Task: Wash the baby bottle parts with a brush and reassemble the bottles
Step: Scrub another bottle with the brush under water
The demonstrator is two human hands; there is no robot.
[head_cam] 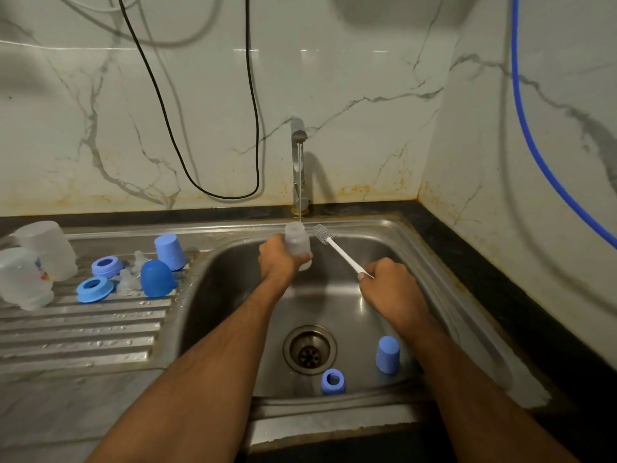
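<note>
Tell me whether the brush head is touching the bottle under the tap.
Apart. The head view shows sink steel between the brush head and the bottle.

White marble-look wall tiles (207, 105) with grey veining are covering the far wall and wrapping round the right corner; rust-orange staining is showing along their bottom edge. A black cable (160, 105) is hanging in a loop down the far wall, a blue hose (527, 128) is running down the right wall. A dark stone countertop (500, 282) is bordering the steel sink (444, 262), with a ribbed steel drainboard (83, 325) sitting left of the basin. A chrome tap (298, 162) is standing at the far edge, running a thin stream. Light is reflecting as small glints on the tiles.
</note>
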